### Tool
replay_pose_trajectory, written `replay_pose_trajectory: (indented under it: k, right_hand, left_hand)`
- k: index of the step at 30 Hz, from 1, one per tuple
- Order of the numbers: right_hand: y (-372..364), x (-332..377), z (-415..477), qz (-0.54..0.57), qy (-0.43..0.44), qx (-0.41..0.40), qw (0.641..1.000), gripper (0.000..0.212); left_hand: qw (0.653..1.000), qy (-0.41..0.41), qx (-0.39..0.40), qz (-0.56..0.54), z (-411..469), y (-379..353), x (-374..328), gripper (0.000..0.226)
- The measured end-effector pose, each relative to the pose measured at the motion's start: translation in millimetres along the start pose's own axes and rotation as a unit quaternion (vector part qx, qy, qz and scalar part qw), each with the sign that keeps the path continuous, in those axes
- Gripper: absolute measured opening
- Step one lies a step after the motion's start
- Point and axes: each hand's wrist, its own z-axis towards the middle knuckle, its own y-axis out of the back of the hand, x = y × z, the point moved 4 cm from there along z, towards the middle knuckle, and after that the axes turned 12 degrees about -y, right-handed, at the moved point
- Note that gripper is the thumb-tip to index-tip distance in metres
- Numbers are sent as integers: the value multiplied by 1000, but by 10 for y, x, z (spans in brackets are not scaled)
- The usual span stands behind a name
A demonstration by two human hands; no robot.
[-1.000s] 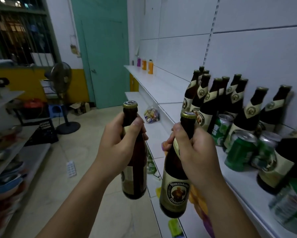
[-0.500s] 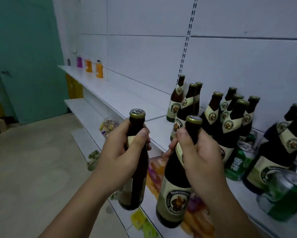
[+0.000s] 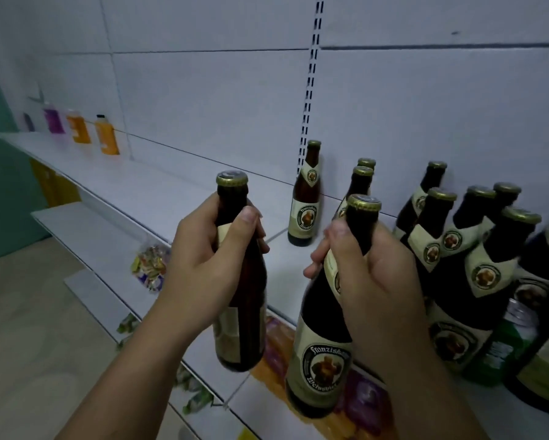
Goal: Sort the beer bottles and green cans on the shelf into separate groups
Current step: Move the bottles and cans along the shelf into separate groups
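Where the hands stand: left hand [image 3: 209, 268] and right hand [image 3: 371, 281] are both raised in front of the top shelf [image 3: 178, 192], near its front edge. Each holds a beer bottle off the shelf.
Left grip: fingers and thumb are wrapped round the neck and shoulder of the left bottle [image 3: 247, 328], which is upright. The cap stands above the fist. The label is turned sideways and mostly hidden.
Right grip: closed round the neck of the right bottle [image 3: 320, 354], which leans slightly. The front label faces the camera. The base hangs just before the shelf's front edge.
Open room: a long stretch of shelf top shows between the lone bottle [image 3: 306, 198] and the coloured bottles [image 3: 106, 134] at the far left end.
Back edge: the lone bottle stands upright against the back panel [image 3: 393, 122], beside the slotted upright [image 3: 309, 90], apart from the others.
Right side: the bottle group [image 3: 476, 249] stands upright and crowded, just beside the right hand. Its rightmost bottles are cut off by the frame.
Cans: one green can [image 3: 508, 347] stands low among the group's front bottles, largely hidden by them.
Below: the lower shelf [image 3: 108, 242] steps out beneath the top one and carries snack packets [image 3: 151, 265]. Blurred coloured packets [image 3: 362, 395] show under the held bottles.
Hard to make out: how many bottles the group holds, what the packets are, and the can's print.
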Motion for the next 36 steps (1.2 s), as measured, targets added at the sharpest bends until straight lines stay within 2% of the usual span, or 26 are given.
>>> replay_pose_trajectory:
  k: [8,13,18,26,31,36]
  right_hand:
    - [-368,-17,527,-6,0,-21,1000,27]
    - [-617,-104,770,-65,20,-88,994,25]
    - [-822,-226,956,-84,-11,-154,984,20]
    - [-1021,-355,1190,-93,-48,-212,972,22]
    - [-1020,-419,1276,-102,-45,-225,968,22]
    - [-982,-521,1333,-136,-31,-247,959,19]
  left_hand:
    - [999,1,27,-28,616,-48,549,21]
    - [994,1,64,-91,924,-182,1039,21]
    - [981,-4,118,-151,1175,-373,1449,17]
    - [960,4,190,-206,1329,-707,1843,19]
    - [954,15,191,-232,1391,-840,1941,16]
    - [955,15,202,-216,1423,-939,2009,23]
